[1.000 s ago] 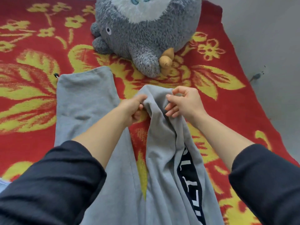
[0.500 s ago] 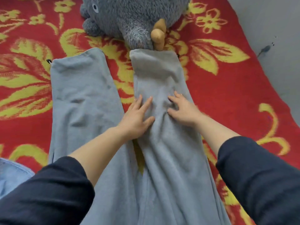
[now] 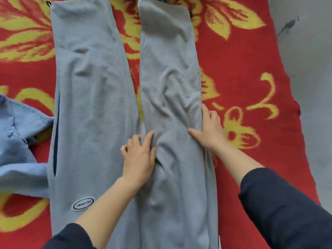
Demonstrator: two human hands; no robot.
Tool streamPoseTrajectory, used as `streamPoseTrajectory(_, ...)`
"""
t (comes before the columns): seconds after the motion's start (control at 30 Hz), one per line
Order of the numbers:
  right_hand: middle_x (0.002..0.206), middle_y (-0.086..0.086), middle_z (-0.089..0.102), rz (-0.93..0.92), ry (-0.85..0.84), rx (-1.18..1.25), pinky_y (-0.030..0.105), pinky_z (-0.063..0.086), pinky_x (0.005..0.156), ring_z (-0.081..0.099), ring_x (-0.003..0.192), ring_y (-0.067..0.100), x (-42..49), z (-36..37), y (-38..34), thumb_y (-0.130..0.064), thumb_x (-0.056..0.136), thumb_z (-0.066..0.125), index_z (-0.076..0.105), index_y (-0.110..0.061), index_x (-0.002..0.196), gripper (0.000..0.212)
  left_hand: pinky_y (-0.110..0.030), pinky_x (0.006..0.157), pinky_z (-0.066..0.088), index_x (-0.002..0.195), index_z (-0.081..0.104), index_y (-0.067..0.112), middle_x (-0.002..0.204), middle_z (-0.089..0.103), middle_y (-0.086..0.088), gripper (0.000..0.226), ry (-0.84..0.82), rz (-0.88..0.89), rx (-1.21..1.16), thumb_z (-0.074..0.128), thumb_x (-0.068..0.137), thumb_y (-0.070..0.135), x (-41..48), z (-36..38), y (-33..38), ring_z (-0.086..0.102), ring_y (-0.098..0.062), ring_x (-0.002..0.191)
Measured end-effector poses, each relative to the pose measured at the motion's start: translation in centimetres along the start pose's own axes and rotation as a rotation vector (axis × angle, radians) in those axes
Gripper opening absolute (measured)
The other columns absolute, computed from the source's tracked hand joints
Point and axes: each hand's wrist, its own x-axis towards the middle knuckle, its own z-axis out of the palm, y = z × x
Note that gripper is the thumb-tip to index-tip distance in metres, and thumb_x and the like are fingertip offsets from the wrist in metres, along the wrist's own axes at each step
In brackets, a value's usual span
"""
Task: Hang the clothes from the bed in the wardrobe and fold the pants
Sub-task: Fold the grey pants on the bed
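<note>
Grey sweatpants [image 3: 93, 105] lie flat on the bed, both legs stretched away from me, with an oval patch low on the left leg. My left hand [image 3: 139, 159] presses flat on the inner edge of the right leg, fingers straight. My right hand [image 3: 210, 131] lies flat on that leg's outer edge, thumb spread over the cloth. The cloth between my hands is wrinkled.
A red blanket with yellow flowers [image 3: 251, 87] covers the bed. A light blue denim garment [image 3: 19, 146] lies crumpled at the left, touching the pants. Grey floor [image 3: 309, 69] shows beyond the bed's right edge.
The right leg, held bunched a second ago, now lies spread flat. Both hands slid down the leg toward me, and my view dropped so the plush toy is out of frame.
</note>
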Motion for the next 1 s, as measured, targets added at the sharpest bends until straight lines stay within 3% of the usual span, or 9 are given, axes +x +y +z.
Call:
streamPoseTrajectory(0.1,0.109,0.006,0.06,0.12,0.045,0.24,0.032,0.039,0.064,0.058,0.097,0.025,-1.6,0.7,0.9,-0.025,0.085,0.065,0.053,-0.008,0.112,0.035,-0.038,0.083,0.024,0.135,0.049,0.031,0.102,0.06,0.0,0.039,0.093,-0.082,-0.096,0.044,0.097,0.022,-2.7,0.1,-1.9,0.057,-0.022,0.098)
streamPoseTrajectory(0.23,0.093,-0.001,0.059,0.163,0.079,0.281,0.031,0.038,0.06,0.055,0.081,0.019,-2.0,-0.8,3.1,-0.039,0.082,0.07,0.053,-0.013,0.103,0.037,-0.041,0.089,0.024,0.123,0.06,0.03,0.114,0.049,-0.009,0.039,0.243,-0.251,-0.064,0.055,0.088,0.012,-4.1,0.0,-1.1,0.04,-0.027,0.108)
streamPoseTrajectory(0.33,0.083,-0.006,0.06,0.194,-0.046,0.407,0.026,0.04,0.055,0.056,0.073,0.01,-3.9,-0.8,4.9,-0.043,0.079,0.073,0.059,-0.018,0.089,0.031,-0.042,0.085,0.028,0.114,0.064,0.019,0.114,0.053,-0.013,0.038,0.284,0.002,-0.102,0.066,0.077,0.008,-8.6,1.0,4.1,0.044,-0.028,0.104)
streamPoseTrajectory(0.43,0.083,-0.008,0.063,0.239,-0.086,0.51,0.034,0.051,0.068,0.06,0.078,0.014,-6.2,-0.3,5.8,-0.041,0.082,0.07,0.06,-0.026,0.077,0.019,-0.042,0.066,0.046,0.1,0.063,0.011,0.096,0.056,-0.009,0.017,0.056,0.273,-0.19,0.063,0.083,0.015,-15.4,4.2,8.8,0.058,-0.031,0.086)
streamPoseTrajectory(0.53,0.095,-0.004,0.063,0.29,-0.067,0.513,0.043,0.055,0.082,0.062,0.089,0.017,-7.9,0.5,6.1,-0.042,0.081,0.071,0.06,-0.021,0.093,0.027,-0.042,0.07,0.048,0.106,0.05,0.014,0.104,0.045,-0.006,0.036,-0.271,0.034,-0.224,0.048,0.089,0.046,-20.7,7.5,12.1,0.048,-0.029,0.097)
streamPoseTrajectory(0.63,0.108,0.003,0.064,0.295,-0.086,0.508,0.04,0.055,0.078,0.063,0.095,0.022,-9.2,1.1,5.5,-0.03,0.082,0.073,0.055,-0.016,0.106,0.033,-0.043,0.077,0.048,0.118,0.032,0.019,0.114,0.032,-0.005,0.066,-0.419,-0.136,-0.052,0.049,0.078,0.069,-22.6,9.5,13.7,0.035,-0.027,0.105)
streamPoseTrajectory(0.83,0.086,0.0,0.064,0.234,-0.196,0.582,0.022,0.044,0.045,0.056,0.051,0.007,-10.0,-0.2,2.0,-0.012,0.077,0.076,0.055,-0.02,0.097,0.03,-0.037,0.078,0.051,0.117,0.034,0.011,0.12,0.038,-0.015,0.051,-0.498,-0.224,-0.046,0.067,0.079,0.017,-20.7,8.5,14.5,0.042,-0.031,0.107)
streamPoseTrajectory(0.93,0.074,0.004,0.062,0.251,-0.242,0.588,0.017,0.042,0.038,0.049,0.035,0.005,-10.7,-1.4,-0.3,-0.007,0.08,0.072,0.056,-0.017,0.086,0.02,-0.033,0.07,0.044,0.092,0.045,0.015,0.106,0.057,-0.014,0.019,-0.543,-0.277,-0.454,0.052,0.08,0.002,-20.6,5.3,11.6,0.056,-0.032,0.096)
streamPoseTrajectory(1.0,0.064,0.008,0.055,0.291,-0.192,0.614,0.016,0.038,0.035,0.045,0.03,0.008,-11.0,-2.0,-2.6,-0.002,0.081,0.067,0.052,-0.013,0.078,0.019,-0.029,0.062,0.041,0.079,0.048,0.019,0.083,0.062,-0.007,0.023,-0.556,-0.344,-0.827,0.045,0.077,-0.003,-21.2,2.3,8.1,0.057,-0.025,0.075)
